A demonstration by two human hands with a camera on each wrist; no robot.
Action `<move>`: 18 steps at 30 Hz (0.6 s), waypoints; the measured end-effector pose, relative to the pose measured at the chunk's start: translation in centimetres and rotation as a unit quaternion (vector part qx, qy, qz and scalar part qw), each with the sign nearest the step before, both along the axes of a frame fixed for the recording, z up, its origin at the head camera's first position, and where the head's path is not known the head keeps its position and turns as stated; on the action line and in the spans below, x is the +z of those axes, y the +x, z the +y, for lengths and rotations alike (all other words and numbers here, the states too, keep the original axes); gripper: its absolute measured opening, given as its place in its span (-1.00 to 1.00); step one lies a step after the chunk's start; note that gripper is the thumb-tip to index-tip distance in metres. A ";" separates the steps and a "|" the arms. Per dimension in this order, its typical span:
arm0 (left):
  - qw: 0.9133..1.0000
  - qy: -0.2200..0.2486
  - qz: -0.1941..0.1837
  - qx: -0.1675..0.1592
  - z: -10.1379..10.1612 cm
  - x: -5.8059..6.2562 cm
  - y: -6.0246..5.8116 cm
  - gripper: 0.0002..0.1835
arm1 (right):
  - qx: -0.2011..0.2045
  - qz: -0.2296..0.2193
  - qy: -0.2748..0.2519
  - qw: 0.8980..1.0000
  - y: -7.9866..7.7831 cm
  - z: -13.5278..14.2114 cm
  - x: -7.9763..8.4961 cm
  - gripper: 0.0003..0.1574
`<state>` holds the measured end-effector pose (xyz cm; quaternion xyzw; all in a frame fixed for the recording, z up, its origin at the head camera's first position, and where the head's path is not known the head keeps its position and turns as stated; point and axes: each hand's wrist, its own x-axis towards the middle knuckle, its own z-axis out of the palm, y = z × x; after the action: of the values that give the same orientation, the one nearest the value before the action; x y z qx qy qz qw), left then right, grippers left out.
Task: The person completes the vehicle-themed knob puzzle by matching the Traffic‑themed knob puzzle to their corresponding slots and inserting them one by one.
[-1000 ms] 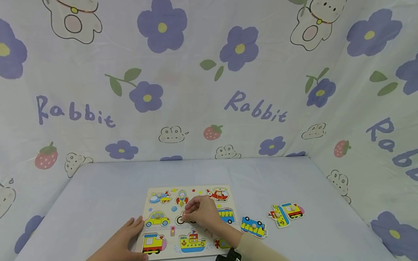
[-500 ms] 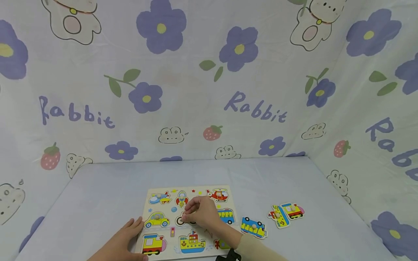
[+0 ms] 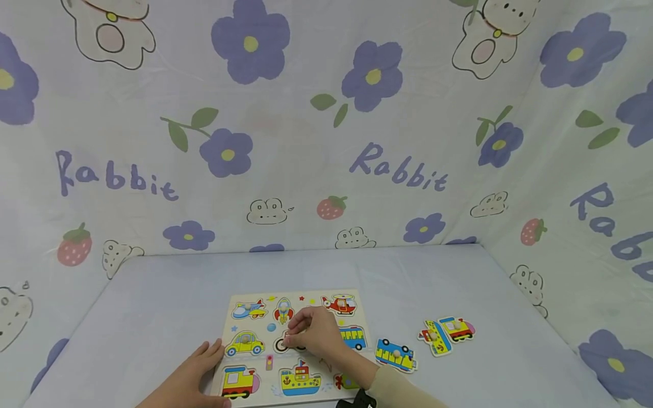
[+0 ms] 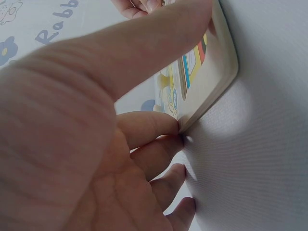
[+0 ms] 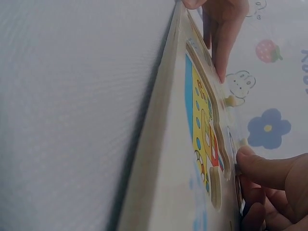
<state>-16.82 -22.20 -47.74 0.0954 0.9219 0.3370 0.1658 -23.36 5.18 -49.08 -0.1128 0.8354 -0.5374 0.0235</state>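
A wooden peg puzzle board with vehicle pictures lies on the table. My right hand is over its middle, thumb and fingertips together at a puzzle piece with dark wheels, most of which the hand covers. In the right wrist view the thumb and fingers pinch low at the board's surface; the knob itself is hidden. My left hand rests at the board's near left corner. Its fingers, nearly straight, touch the left edge, and the thumb lies across the near corner.
Right of the board lie a loose bus piece, a ship piece and a train piece, the last two touching. Knobbed plane, rocket, helicopter and car pieces sit in the board. A patterned cloth hangs behind.
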 end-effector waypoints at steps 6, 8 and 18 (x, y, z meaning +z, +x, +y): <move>1.000 0.005 0.002 -0.005 -0.1 0.0 0.0 0.20 | -0.001 -0.004 -0.002 1.000 0.1 0.0 0.1 -0.70; 1.000 0.007 0.005 -0.009 -0.1 0.0 0.1 0.19 | -0.001 -0.007 -0.005 1.000 0.1 0.0 0.2 -0.70; 1.000 0.005 0.004 -0.004 -0.1 -0.1 0.0 0.20 | -0.002 -0.005 -0.005 1.000 0.1 0.0 0.0 -0.70</move>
<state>-16.83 -22.26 -47.87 0.1010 0.9204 0.3407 0.1633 -23.26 5.20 -49.10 -0.1084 0.8329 -0.5421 0.0263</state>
